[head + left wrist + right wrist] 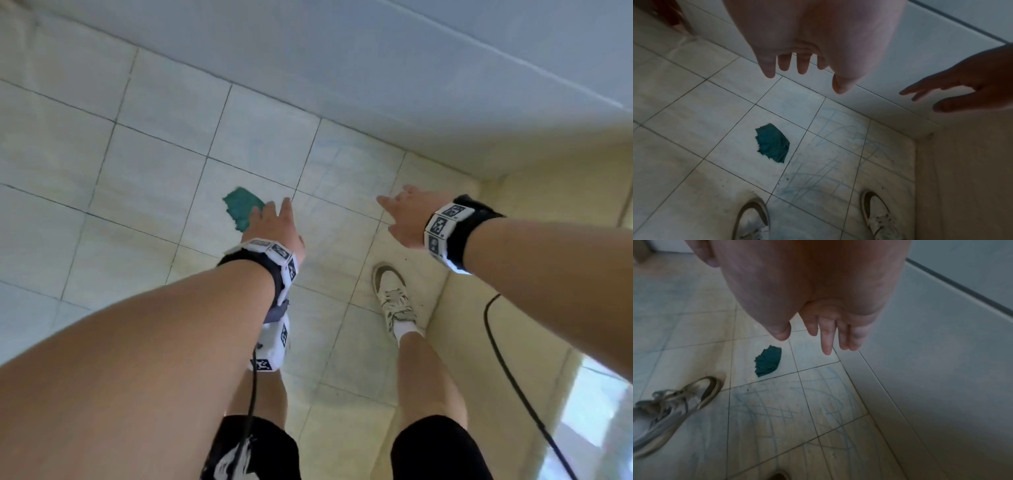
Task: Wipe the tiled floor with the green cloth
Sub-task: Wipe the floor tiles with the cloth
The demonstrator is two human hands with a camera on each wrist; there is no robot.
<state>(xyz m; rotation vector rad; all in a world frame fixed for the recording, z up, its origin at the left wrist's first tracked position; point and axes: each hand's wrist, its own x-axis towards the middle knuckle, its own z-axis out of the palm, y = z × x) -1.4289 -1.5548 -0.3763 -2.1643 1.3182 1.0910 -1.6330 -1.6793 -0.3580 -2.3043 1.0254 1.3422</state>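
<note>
A crumpled green cloth (241,211) (772,142) (767,361) lies on the pale tiled floor (144,192) (694,113) (777,410), well below both hands. My left hand (274,226) (807,68) hangs above it with straight, spread fingers and holds nothing; in the head view it covers the cloth's right edge. To its right, my right hand (407,214) (822,335) (953,94) is also stretched out and empty. Blue scribble marks (834,162) (789,407) cover the tiles right of the cloth.
My two white sneakers (754,219) (879,216) (394,298) stand on the tiles just behind the cloth. A white wall with a skirting board (376,85) (920,369) runs beyond, meeting a beige wall (555,192) in a corner at right. Black cables (513,377) hang from my wrists.
</note>
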